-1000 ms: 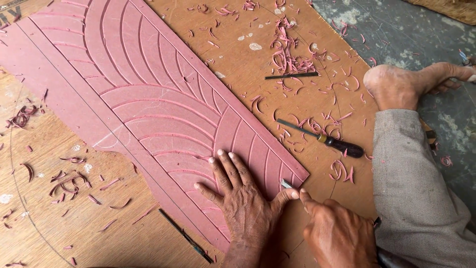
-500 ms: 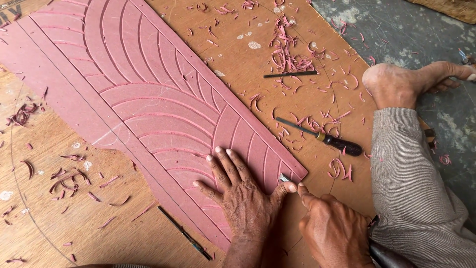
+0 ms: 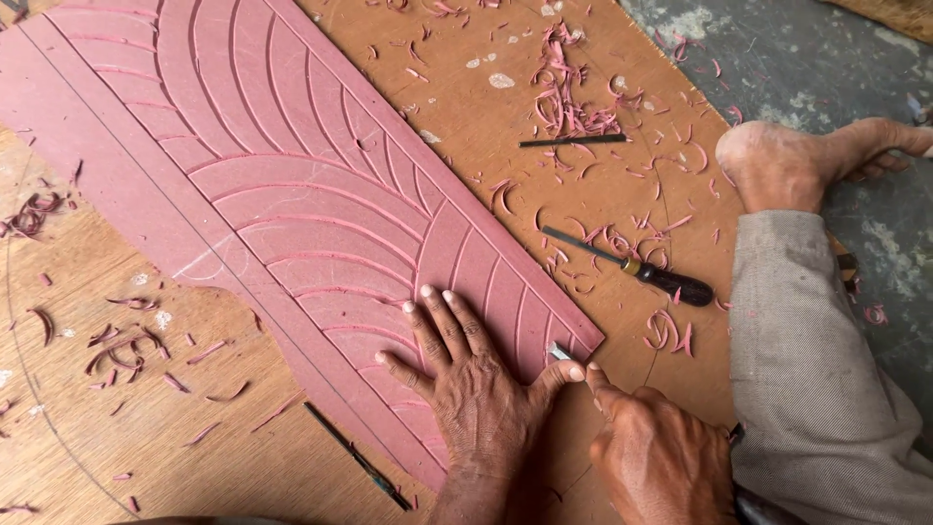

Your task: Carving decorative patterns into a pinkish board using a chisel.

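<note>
Pink carved panel [image 3: 292, 204] lies diagonally across the brown board [image 3: 622, 117]. On its lower end the left hand [image 3: 476, 389] presses flat, fingers spread wide. Just right of that end, the right hand [image 3: 661, 457] grips a small chisel [image 3: 559, 352], whose tip touches the panel's edge.

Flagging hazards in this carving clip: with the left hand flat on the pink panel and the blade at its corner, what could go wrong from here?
1. The chisel tip sits right beside the left hand thumb; a slip could cut it.
2. The cut is at the carved pink panel corner, so the thin edge might chip.
3. A spare chisel lies loose near the bare foot; shifting the leg could hit its blade.
The right hand grips the tool.
</note>
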